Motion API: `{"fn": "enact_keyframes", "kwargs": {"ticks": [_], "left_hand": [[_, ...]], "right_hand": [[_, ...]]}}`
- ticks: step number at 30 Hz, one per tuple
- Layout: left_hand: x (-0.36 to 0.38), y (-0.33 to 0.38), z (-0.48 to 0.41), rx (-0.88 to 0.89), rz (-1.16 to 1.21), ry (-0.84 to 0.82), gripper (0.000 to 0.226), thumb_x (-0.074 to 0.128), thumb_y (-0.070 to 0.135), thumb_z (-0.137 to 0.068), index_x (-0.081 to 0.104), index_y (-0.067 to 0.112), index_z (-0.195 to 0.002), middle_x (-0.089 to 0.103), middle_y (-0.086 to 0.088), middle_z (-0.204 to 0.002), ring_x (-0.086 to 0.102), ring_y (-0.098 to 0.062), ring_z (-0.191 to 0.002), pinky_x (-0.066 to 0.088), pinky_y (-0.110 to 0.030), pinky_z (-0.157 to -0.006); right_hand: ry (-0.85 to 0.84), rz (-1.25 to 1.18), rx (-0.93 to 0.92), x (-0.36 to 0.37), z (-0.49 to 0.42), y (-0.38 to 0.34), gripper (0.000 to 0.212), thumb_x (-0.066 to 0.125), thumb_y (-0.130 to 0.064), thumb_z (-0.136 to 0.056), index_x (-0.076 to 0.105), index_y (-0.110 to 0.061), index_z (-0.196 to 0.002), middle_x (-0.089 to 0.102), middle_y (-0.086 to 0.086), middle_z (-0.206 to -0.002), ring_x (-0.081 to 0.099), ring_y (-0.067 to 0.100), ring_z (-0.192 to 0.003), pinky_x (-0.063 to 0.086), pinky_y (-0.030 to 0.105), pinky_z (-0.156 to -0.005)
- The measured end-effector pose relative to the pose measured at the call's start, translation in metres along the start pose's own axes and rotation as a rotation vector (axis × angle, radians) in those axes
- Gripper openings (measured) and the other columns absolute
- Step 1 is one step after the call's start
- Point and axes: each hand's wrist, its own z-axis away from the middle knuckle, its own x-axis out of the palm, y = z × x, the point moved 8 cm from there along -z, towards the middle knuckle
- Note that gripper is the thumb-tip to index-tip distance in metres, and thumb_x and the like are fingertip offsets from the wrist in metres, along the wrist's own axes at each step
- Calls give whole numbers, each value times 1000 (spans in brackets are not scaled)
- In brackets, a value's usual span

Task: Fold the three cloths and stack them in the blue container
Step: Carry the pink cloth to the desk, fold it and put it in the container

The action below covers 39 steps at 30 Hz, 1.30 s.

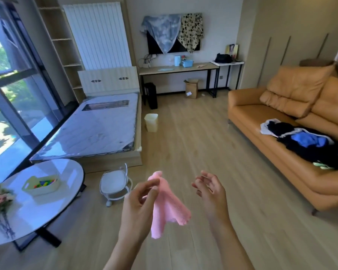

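Observation:
A pink cloth (168,209) hangs in the air in front of me, pinched near its top by my left hand (139,203). Its lower part droops loose toward the floor. My right hand (211,190) hovers a little to the right of the cloth with relaxed, slightly bent fingers, holding nothing and not touching it. A small blue container (187,63) stands far off on the long desk against the back wall. Two other cloths hang over the dark screen on that wall: a blue-grey one (162,30) and a spotted one (191,30).
A round white table (53,207) with a pale basket (41,185) is at my left. A small wheeled stool (114,184), a bed (98,129) and a bin (151,122) lie ahead. An orange sofa (261,145) with dark clothes is on the right. Wooden floor spreads between.

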Motion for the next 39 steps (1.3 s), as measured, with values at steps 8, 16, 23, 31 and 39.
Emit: {"fn": "enact_keyframes", "kwargs": {"ticks": [8,16,23,31,39], "left_hand": [[37,-9,-166,-52,22,51,33,54,40,-77,77,33,-99,76,17,-103,72,-6,-93,57,-36,-86],[95,-37,-338,-68,40,35,28,59,14,-94,76,35,-98,73,27,-98,68,5,-90,46,-7,-69],[164,-49,-520,-72,163,-21,25,61,7,-94,78,26,-95,77,15,-102,70,4,-90,49,-8,-73],[237,-29,-708,-29,86,-108,22,60,17,-94,76,30,-99,76,16,-96,68,1,-88,45,-7,-67],[326,-44,-895,-11,45,-114,23,58,27,-83,78,30,-95,76,15,-97,69,-1,-91,53,-27,-80]], "right_hand": [[-32,60,10,31,-171,-4,25,65,-5,-92,63,-23,-109,71,7,-108,70,26,-103,50,41,-96],[-4,120,18,43,-329,6,26,64,-5,-93,63,-21,-113,71,7,-112,71,24,-100,51,37,-92],[-64,186,38,90,-502,13,34,78,-15,-82,63,-19,-112,68,17,-115,68,36,-107,49,29,-84],[42,157,-26,105,-697,-12,29,69,-6,-91,64,-19,-116,70,7,-112,69,30,-108,50,36,-92],[64,111,3,122,-907,16,29,67,-4,-91,64,-21,-115,71,5,-114,71,26,-105,51,43,-97]]}}
